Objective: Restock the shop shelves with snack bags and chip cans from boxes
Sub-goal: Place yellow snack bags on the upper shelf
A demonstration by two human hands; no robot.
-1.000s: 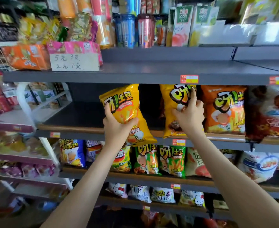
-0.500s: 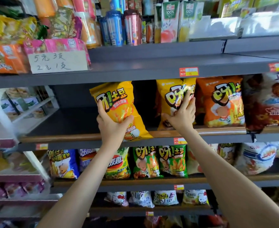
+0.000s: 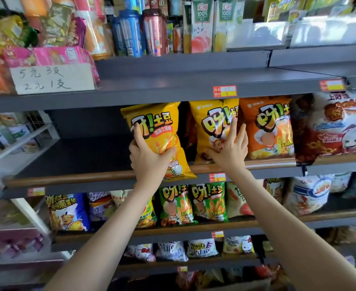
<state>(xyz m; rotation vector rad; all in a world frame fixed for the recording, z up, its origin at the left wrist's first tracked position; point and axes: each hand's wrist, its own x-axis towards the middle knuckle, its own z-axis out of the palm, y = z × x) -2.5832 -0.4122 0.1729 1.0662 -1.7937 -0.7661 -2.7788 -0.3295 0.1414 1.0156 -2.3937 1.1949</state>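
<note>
On the middle shelf [image 3: 78, 178], the left hand [image 3: 151, 158] grips the yellow snack bag [image 3: 155, 122] low down; it is likely light, slippery and crushable. The right hand [image 3: 230, 153] presses flat on the neighbouring bag [image 3: 211, 131].

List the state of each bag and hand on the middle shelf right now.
Tilted yellow foil snack bag: gripped by left hand, bottom overhanging grey metal shelf.
Second yellow foil snack bag: upright on shelf, right hand pressing it.
Orange foil snack bag: upright on shelf.
</note>
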